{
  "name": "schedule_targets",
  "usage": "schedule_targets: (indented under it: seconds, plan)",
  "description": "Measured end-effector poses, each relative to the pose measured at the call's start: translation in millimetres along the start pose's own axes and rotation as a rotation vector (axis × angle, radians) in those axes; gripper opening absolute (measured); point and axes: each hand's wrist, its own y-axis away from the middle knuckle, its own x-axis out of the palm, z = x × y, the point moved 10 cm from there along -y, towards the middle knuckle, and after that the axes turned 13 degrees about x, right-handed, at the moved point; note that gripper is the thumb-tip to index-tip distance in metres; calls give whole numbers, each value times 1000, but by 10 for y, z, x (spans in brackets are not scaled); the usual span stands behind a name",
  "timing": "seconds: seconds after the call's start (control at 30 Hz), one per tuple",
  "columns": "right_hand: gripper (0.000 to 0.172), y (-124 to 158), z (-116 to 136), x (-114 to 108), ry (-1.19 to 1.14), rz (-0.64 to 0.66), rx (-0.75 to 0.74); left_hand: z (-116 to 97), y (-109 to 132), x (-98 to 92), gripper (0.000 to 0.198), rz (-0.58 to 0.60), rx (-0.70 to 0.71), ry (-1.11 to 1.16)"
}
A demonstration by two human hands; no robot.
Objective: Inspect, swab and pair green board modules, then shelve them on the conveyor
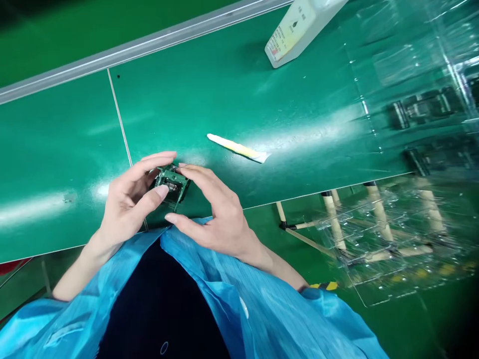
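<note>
A small dark, boxy device with a green frame (pixel 181 180) and a dark middle is held just above the near edge of the green table. My left hand (pixel 129 199) grips it from the left, its thumb pressed on the dark centre and its fingers curled around the far side. On the other side, my right hand (pixel 220 214) has its fingertips against the device's upper right edge. The right thumb is apart, below the lower edge. Beyond the hands lies a thin white and yellow rolled strip (pixel 237 147), untouched.
A white bottle with a label (pixel 286 37) stands at the table's far side. Clear plastic trays (pixel 392 65) with dark parts (pixel 426 107) lie at the right. Below them, a rack of cream-coloured tubes (pixel 335 219) holds more clear trays. A grey rail (pixel 149 47) runs along the far edge.
</note>
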Motion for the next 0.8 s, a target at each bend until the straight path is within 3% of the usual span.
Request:
schedule_targets:
  seconds: [0.13,0.3,0.5,0.67,0.73,0.8]
  plan:
    - [52,42,59,19,8,-35,-58,33,17,-16,14,-130,-33,40]
    - [53,78,75,93,57,-50,-102,50,52,-45,11,-207,-58,82]
    - [57,100,103,134,63,-47,-171,38,82,-57,10,-239,-74,75]
    - [64,71,70,131,65,-14,-132,-95,104,-53,15,-197,3,3]
    - [60,16,-20,49,91,-31,-77,-170,140,-215,26,-209,92,-50]
    - [56,-50,-190,-41,128,-23,6,-214,223,-506,35,-255,195,-150]
